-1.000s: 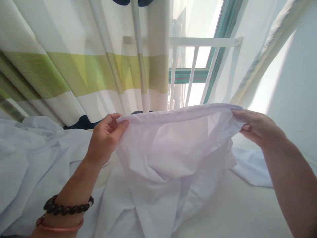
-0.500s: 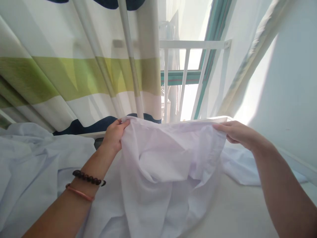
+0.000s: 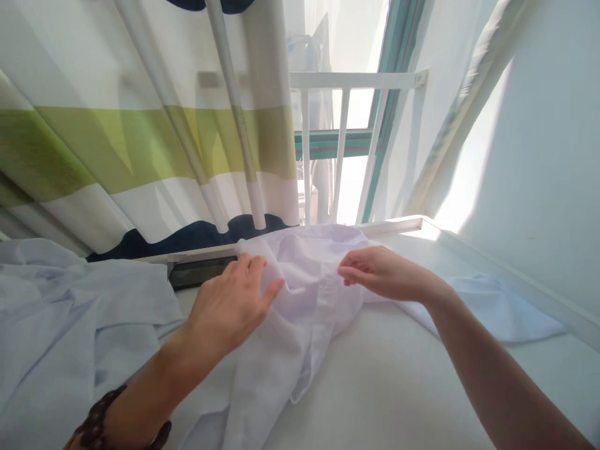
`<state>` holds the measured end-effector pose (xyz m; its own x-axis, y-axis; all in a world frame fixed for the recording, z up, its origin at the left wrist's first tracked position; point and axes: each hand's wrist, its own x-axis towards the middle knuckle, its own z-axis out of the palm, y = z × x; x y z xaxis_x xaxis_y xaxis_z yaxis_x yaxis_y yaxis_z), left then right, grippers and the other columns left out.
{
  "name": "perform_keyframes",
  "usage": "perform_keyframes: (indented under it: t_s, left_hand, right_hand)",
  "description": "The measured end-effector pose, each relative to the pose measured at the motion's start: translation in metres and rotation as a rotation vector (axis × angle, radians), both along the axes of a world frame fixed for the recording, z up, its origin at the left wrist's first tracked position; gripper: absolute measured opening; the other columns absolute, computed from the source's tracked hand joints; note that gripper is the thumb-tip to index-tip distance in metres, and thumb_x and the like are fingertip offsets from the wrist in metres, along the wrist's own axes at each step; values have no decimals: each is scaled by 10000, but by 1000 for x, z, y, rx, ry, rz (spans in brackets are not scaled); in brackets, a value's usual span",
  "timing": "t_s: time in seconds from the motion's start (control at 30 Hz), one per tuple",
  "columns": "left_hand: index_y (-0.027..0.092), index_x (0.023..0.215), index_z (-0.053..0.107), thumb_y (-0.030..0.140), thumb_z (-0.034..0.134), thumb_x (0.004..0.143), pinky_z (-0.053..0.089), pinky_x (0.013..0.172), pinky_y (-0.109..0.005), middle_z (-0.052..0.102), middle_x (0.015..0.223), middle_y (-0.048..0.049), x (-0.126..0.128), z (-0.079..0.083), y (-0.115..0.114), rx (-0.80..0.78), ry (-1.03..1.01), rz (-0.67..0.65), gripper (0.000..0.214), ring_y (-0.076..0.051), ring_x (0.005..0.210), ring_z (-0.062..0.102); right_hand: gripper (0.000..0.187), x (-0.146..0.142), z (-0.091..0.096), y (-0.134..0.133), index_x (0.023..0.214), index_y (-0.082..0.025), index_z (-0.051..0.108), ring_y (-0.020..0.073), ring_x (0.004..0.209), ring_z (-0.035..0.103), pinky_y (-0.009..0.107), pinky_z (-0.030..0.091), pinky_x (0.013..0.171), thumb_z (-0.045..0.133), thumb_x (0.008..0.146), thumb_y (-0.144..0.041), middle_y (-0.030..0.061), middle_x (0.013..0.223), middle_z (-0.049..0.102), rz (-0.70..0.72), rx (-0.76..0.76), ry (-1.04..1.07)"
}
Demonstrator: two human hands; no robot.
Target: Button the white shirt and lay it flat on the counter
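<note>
A thin white garment (image 3: 304, 294) lies crumpled in a heap on the white surface (image 3: 403, 387). My left hand (image 3: 229, 306) rests flat on its left side, fingers stretched out and holding nothing. From the right, my right hand (image 3: 382, 274) reaches in with fingers extended. Its fingertips touch a fold near the top of the heap without gripping it. A dark bead bracelet (image 3: 100, 420) is on my left wrist.
A dark flat device (image 3: 199, 270) lies by the ledge behind my left hand. Pale blue cloth is piled at the left (image 3: 65, 312) and spread at the right (image 3: 497, 303). A striped curtain (image 3: 140, 144), a white window rail (image 3: 351, 80) and a wall (image 3: 544, 162) close off the back and right.
Both hands held the white garment's edge stretched up between them. They have lowered it, let go and come together; it now lies bunched on the surface.
</note>
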<state>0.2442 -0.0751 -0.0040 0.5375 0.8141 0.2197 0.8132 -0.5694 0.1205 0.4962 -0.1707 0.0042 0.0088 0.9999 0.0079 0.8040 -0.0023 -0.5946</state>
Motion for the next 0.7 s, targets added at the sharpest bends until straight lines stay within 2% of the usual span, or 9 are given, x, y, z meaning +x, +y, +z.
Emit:
perform_keyframes:
  t_s: [0.1,0.2,0.3,0.37,0.43,0.47,0.53,0.63,0.7]
  left_hand:
    - [245,852,667,732,421,782,459,614,-425,716,801,-125,-25,-14,-31,-218,209,-3,550,-371,743,680]
    - [270,891,703,697,642,610,456,586,-429,723,772,-137,-32,-36,-52,-241,293,-129,515,-398,734,680]
    - [222,948,699,416,578,763,468,611,-409,724,856,-160,-27,-51,-56,-178,327,-76,294,-368,748,686]
    - [196,960,684,288,464,834,481,682,-409,724,869,-137,-27,-50,-48,-256,240,-112,270,-338,778,689]
    - [218,958,680,326,451,868,490,769,-391,727,897,-90,-33,-40,-32,-464,-6,-223,268,-302,849,680]
    - [231,952,687,379,485,868,494,808,-370,727,960,-69,-38,-33,-23,-614,-171,-276,265,-287,903,671]
    - [224,1051,668,477,523,860,518,787,-353,724,996,-61,-46,-19,-8,-846,-529,-189,349,-272,910,670]
    - [210,1159,616,516,602,816,539,773,-339,715,1019,-65,-46,-13,10,-868,-888,-43,460,-254,914,674]
    - [215,1190,588,517,612,808,541,782,-326,705,1057,-67,-36,-23,18,-773,-986,-14,487,-244,942,670]
  right_hand:
    - [536,-22,-5,-1,597,-188,637,165,563,647,270,513,539,406,912,-554,65,657,720,156,-342,42]
    - [561,-45,-27,6,480,-193,546,143,428,565,259,461,435,486,835,-623,50,544,656,207,-493,-27]
    - [514,-58,-46,15,408,-212,466,145,442,542,290,482,548,535,848,-469,13,435,564,270,-316,-99]
    - [421,-54,-45,16,441,-209,479,144,515,567,287,487,625,521,849,-302,5,483,591,295,-228,-88]
    - [325,-37,-33,10,519,-196,533,138,551,588,270,491,604,509,836,-263,7,576,631,301,-179,-13]
    - [285,-26,-24,6,583,-184,581,144,577,605,267,499,590,507,841,-283,14,607,634,269,-111,150]
    - [263,-2,-8,-3,709,-161,651,146,592,612,272,518,574,525,845,-348,27,668,651,156,74,468]
    - [277,22,4,-8,814,-177,637,183,719,656,278,538,560,573,827,-446,56,808,683,-135,476,776]
    - [362,24,-2,-2,962,-207,620,221,920,670,322,572,667,508,865,-538,76,1004,691,-180,578,830]
